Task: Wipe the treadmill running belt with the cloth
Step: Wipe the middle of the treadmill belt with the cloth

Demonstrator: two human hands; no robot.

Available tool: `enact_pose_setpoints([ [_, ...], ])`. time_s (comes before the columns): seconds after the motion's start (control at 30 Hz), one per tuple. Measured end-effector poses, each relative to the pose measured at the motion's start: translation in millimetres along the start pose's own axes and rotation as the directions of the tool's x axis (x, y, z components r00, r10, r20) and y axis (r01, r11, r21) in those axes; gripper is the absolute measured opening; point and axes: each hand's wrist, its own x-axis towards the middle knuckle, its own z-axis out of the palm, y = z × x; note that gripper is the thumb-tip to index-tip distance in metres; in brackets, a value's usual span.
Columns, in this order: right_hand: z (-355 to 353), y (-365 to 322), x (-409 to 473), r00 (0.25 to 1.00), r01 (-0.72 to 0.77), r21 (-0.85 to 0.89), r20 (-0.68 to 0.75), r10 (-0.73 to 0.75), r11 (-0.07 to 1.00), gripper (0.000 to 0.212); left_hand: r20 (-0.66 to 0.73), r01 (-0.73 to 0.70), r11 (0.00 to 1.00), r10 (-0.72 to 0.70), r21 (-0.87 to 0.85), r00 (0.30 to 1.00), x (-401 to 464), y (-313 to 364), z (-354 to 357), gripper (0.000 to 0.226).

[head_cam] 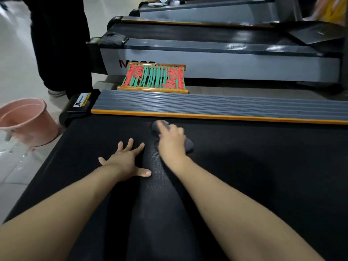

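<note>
Grey cloth (188, 145) bunched under right hand (172, 142), far side of black belt (263, 176), just short of orange-edged side rail (226, 108). Fingers curled over it, index stretched forward. Left hand (125, 161) flat on belt, fingers spread apart. Risks, as a guess: wad rolling instead of wiping, leaving streaks; belt creeping under braced palm. Cloth's long axis diagonal, pointing far-left toward rail.

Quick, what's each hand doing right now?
Left hand: open, fingers spread flat on the running belt.
Right hand: pressing the dark cloth onto the belt, index finger straight; grip unclear.
</note>
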Motion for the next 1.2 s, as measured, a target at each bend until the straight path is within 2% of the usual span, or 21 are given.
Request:
enact_pose_setpoints([
  [0.07, -5.4, -6.1, -5.0, 0.992, 0.116, -0.004, 0.057, -0.116, 0.993, 0.057, -0.003, -0.002, 1.0, 0.002, 0.015, 1.0, 0.6, -1.2, 0.6, 0.116],
  [0.13, -22.2, 29.9, -6.3, 0.984, 0.172, -0.048, 0.062, -0.168, 0.984, 0.06, -0.011, -0.01, 1.0, 0.01, 0.007, 1.0, 1.4, -3.6, 1.0, 0.117],
  [0.2, -42.9, 92.4, -8.4, 0.998, 0.061, -0.094, 0.003, -0.061, 0.994, 0.059, -0.013, -0.012, 1.0, 0.012, -0.007, 1.0, 1.3, -4.2, 1.2, 0.118],
  [0.27, -65.1, 158.5, -16.8, 0.989, -0.104, -0.111, -0.116, 0.091, 0.988, 0.054, -0.009, -0.01, 1.0, 0.01, 0.0, 1.0, 1.1, -3.0, 0.6, 0.117],
  [0.37, -83.5, 198.9, -34.1, 0.942, -0.271, -0.077, -0.226, 0.248, 0.959, 0.048, -0.018, -0.013, 1.0, 0.013, 0.014, 1.0, 2.8, -1.8, 1.7, 0.116],
  [0.47, -68.1, 157.0, -28.3, 0.918, -0.347, -0.029, -0.215, 0.333, 0.937, 0.05, -0.025, -0.012, 1.0, 0.013, 0.02, 1.0, 3.3, -1.6, 3.4, 0.116],
  [0.53, -45.8, 101.7, -20.3, 0.937, -0.317, -0.064, -0.172, 0.302, 0.946, 0.049, -0.019, -0.01, 1.0, 0.01, 0.014, 1.0, 2.6, -1.4, 2.4, 0.116],
  [0.67, -1.5, -14.3, -35.0, 1.0, -0.004, 0.03, -0.027, 0.005, 1.0, 0.058, -0.03, 0.005, 1.0, -0.004, 0.016, 1.0, 0.1, -1.2, 1.8, 0.116],
  [0.73, -6.4, -20.1, -42.8, 0.994, 0.1, 0.081, 0.043, -0.103, 0.992, 0.063, -0.036, 0.008, 1.0, -0.007, 0.018, 0.999, -0.3, -1.1, 2.6, 0.116],
  [0.8, -24.4, 17.5, -43.5, 0.99, 0.142, -0.003, 0.025, -0.142, 0.99, 0.06, -0.034, 0.005, 1.0, -0.005, 0.013, 0.999, -0.6, -1.5, 2.9, 0.115],
  [0.87, -49.2, 77.1, -40.7, 1.0, 0.004, -0.093, -0.011, -0.005, 0.996, 0.056, -0.025, 0.003, 1.0, -0.003, 0.007, 1.0, -1.7, -1.8, 1.7, 0.115],
  [0.93, -73.7, 136.9, -46.9, 0.982, -0.18, -0.104, -0.078, 0.173, 0.978, 0.054, -0.03, -0.001, 1.0, 0.001, -0.003, 1.0, -3.1, -1.4, 1.9, 0.115],
  [1.0, -89.3, 166.6, -59.3, 0.952, -0.284, -0.083, -0.144, 0.27, 0.955, 0.051, -0.037, -0.006, 1.0, 0.007, 0.002, 0.999, -3.7, 1.1, 2.1, 0.115],
  [1.07, -87.2, 156.2, -61.7, 0.925, -0.37, -0.102, -0.131, 0.356, 0.923, 0.051, -0.048, -0.002, 1.0, 0.002, -0.001, 0.999, -5.2, 2.6, 4.0, 0.114],
  [1.13, -71.8, 117.6, -55.1, 0.901, -0.43, -0.123, -0.118, 0.417, 0.894, 0.056, -0.057, 0.004, 1.0, -0.004, 0.0, 0.998, -7.2, 3.2, 3.6, 0.112],
  [1.2, -51.5, 66.4, -51.0, 0.928, -0.365, -0.081, -0.112, 0.356, 0.927, 0.053, -0.1, 0.004, 0.999, 0.001, 0.041, 0.995, -10.5, 2.9, 6.3, 0.107],
])
